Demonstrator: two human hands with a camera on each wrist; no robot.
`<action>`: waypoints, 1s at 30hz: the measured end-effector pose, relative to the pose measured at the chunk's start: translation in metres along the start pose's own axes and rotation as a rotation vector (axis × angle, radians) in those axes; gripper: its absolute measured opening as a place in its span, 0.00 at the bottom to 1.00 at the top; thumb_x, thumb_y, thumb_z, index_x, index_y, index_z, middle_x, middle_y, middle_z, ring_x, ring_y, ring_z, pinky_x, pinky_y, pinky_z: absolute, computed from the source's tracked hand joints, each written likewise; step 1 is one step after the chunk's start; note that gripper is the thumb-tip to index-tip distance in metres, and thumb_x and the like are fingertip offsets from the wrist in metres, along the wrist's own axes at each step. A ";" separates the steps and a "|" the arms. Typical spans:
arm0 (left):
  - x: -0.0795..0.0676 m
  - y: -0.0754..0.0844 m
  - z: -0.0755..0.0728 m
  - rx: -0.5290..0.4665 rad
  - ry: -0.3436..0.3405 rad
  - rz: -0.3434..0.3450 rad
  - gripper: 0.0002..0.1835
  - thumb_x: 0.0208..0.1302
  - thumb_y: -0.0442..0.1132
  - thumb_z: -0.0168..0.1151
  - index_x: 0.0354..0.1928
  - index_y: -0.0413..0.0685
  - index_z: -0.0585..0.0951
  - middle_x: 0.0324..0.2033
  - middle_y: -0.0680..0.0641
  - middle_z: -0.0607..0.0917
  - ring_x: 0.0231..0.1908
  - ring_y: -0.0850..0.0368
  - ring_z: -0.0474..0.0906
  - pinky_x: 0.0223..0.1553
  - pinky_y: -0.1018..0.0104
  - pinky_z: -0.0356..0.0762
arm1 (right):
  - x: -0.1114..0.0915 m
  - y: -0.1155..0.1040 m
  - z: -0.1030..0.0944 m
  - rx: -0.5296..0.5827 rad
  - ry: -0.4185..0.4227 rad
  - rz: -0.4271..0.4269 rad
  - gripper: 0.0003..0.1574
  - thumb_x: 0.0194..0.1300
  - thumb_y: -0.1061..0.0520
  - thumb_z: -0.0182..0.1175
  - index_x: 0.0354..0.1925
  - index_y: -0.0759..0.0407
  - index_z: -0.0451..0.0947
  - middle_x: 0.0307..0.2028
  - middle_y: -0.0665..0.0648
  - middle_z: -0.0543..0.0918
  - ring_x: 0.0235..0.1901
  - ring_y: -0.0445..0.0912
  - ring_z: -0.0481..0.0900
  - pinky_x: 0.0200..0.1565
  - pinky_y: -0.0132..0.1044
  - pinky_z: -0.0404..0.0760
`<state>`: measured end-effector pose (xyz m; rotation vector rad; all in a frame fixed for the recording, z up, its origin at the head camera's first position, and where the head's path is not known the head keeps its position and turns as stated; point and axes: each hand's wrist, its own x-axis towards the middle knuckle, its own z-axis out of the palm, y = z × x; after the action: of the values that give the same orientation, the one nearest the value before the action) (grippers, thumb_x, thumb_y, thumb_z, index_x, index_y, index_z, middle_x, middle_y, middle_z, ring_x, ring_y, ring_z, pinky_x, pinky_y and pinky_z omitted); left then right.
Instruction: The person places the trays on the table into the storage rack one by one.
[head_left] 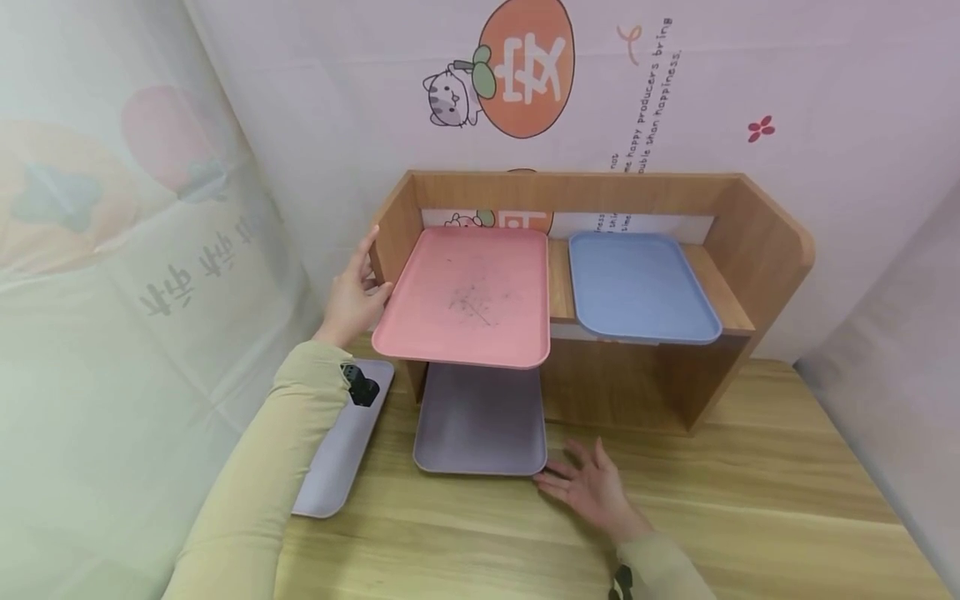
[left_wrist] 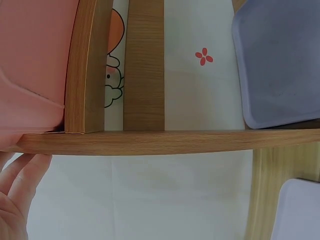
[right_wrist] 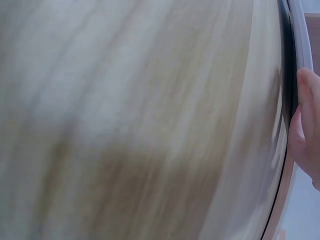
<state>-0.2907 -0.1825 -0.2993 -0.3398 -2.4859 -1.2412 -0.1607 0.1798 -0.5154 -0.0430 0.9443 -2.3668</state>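
Note:
A wooden desktop shelf [head_left: 630,196] stands against the back wall. On its upper level lie a pink tray [head_left: 480,292] at left and a blue tray [head_left: 641,283] at right, both overhanging the front. A greyish-purple tray [head_left: 480,425] sticks out of the lower left compartment. My left hand [head_left: 354,296] rests against the shelf's left side panel [left_wrist: 165,142], thumb close to the pink tray's edge. My right hand [head_left: 592,492], fingers spread, touches the purple tray's front right corner; in the right wrist view the hand [right_wrist: 306,120] lies at that tray's rim.
A pale lilac tray [head_left: 341,454] lies on the wooden table [head_left: 750,500] to the left of the shelf, partly behind my left forearm. Printed cloth [head_left: 337,100] hangs at the back and along both sides.

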 end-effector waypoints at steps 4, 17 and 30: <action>-0.001 0.000 -0.001 -0.005 0.003 0.004 0.49 0.61 0.26 0.59 0.72 0.78 0.48 0.64 0.34 0.68 0.54 0.36 0.76 0.52 0.47 0.78 | 0.003 0.001 0.001 0.059 0.002 -0.012 0.45 0.66 0.30 0.10 0.67 0.49 0.06 0.67 0.77 0.19 0.68 0.72 0.26 0.70 0.56 0.34; 0.002 -0.001 0.001 -0.015 0.007 0.017 0.49 0.60 0.26 0.59 0.72 0.78 0.49 0.64 0.33 0.69 0.53 0.36 0.77 0.51 0.47 0.78 | 0.017 0.011 0.005 0.054 0.019 -0.028 0.45 0.67 0.30 0.11 0.67 0.50 0.06 0.68 0.77 0.20 0.68 0.73 0.28 0.70 0.57 0.36; 0.002 0.000 0.001 -0.012 -0.003 0.008 0.49 0.60 0.26 0.59 0.72 0.79 0.49 0.63 0.33 0.69 0.53 0.36 0.77 0.51 0.47 0.78 | 0.002 0.006 0.000 -0.010 0.037 -0.018 0.45 0.68 0.31 0.11 0.70 0.53 0.11 0.69 0.75 0.25 0.70 0.67 0.30 0.70 0.60 0.45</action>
<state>-0.2925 -0.1816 -0.2995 -0.3538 -2.4784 -1.2534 -0.1596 0.1751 -0.5197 -0.0116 0.9776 -2.3869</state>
